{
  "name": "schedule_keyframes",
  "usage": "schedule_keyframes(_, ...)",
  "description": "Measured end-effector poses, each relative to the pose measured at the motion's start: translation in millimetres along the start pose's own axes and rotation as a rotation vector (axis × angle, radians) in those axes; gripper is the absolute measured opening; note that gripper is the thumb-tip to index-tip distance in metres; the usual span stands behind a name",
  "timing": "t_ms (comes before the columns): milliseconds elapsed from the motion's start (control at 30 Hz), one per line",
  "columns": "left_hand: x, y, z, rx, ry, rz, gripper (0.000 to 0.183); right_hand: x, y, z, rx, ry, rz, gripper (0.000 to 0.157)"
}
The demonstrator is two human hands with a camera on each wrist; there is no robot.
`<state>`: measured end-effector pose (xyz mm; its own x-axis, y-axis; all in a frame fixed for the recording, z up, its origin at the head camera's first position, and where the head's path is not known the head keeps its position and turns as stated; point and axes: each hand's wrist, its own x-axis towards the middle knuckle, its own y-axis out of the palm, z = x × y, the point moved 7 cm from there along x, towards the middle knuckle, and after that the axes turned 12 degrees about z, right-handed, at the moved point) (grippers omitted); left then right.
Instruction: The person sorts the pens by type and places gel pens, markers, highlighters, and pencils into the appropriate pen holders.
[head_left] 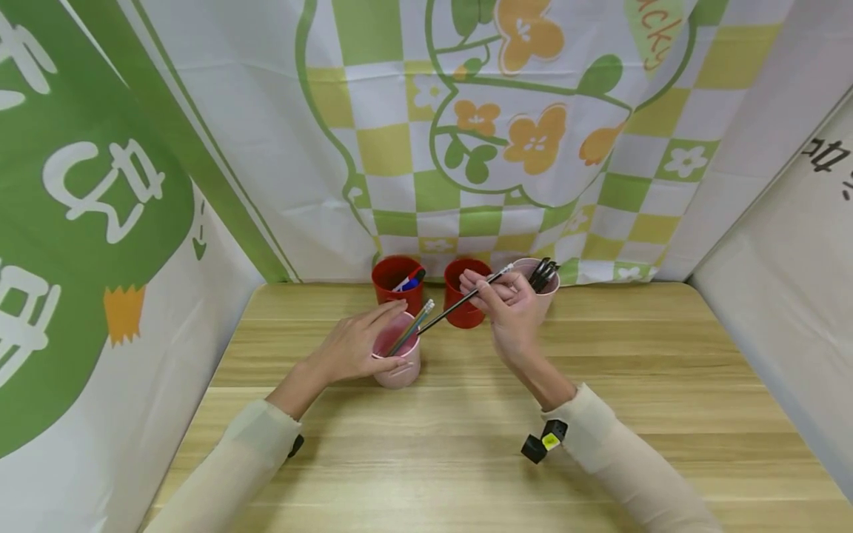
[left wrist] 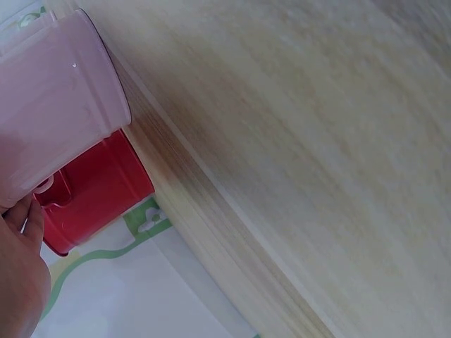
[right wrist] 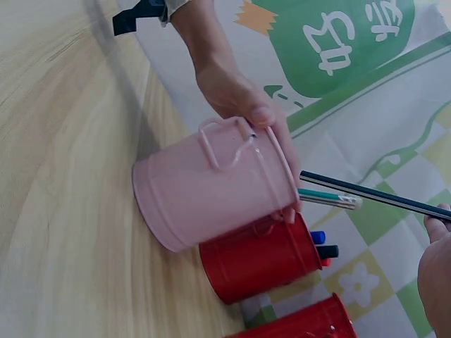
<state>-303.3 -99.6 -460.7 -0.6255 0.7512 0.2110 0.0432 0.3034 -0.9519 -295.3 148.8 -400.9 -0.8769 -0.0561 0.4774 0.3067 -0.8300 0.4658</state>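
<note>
My left hand [head_left: 348, 346] grips the front pink metal cup [head_left: 398, 376], its thumb on the near side and its fingers round the far rim. Several pencils [head_left: 415, 326] lean inside that cup, white erasers upward. A dark striped pencil [head_left: 460, 302] is pinched by my right hand [head_left: 518, 318], held slanting with its eraser end up. Its lower end is right at the cup's rim; in the right wrist view that end of the dark pencil [right wrist: 366, 192] shows just beyond the cup mouth, beside the pencils inside.
Behind the pink cup stands a red cup [head_left: 393, 295] with blue, black and red markers [head_left: 413, 282]. Another red cup [head_left: 464, 316] sits to its right, partly behind my right hand. A second pink cup [head_left: 549, 297] holds several black pens [head_left: 544, 274]. A patterned cloth [head_left: 386, 152] hangs behind the wooden table [head_left: 426, 459].
</note>
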Motion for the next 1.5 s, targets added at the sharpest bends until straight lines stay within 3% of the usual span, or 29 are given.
schedule_keyframes(333, 0.2, 2.0, 1.1, 0.001, 0.001, 0.002, 0.094, -5, 5.0, -18, -0.107, 0.025, -0.015, 0.022)
schedule_keyframes(567, 0.4, 0.7, 0.8, -0.009, -0.013, 0.013, 0.095, -6, 13.8, -16, -0.335, -0.033, 0.04, 0.012)
schedule_keyframes(800, 0.6, 0.6, 0.9, -0.018, -0.028, 0.035, 0.095, -9, 23.6, -14, -0.572, -0.08, 0.056, 0.016)
schedule_keyframes(967, 1.3, 1.5, 1.4, -0.02, -0.031, 0.037, 0.095, -10, 27.0, -16, -0.644, -0.08, 0.07, 0.014)
schedule_keyframes(1300, 1.3, 0.9, 1.5, -0.022, -0.033, 0.034, 0.094, -9, 29.3, -24, -0.735, -0.043, 0.103, 0.012)
schedule_keyframes(1500, 0.9, 1.1, 1.3, -0.023, -0.035, 0.032, 0.094, -9, 29.9, -33, -0.738, 0.1, 0.155, 0.018)
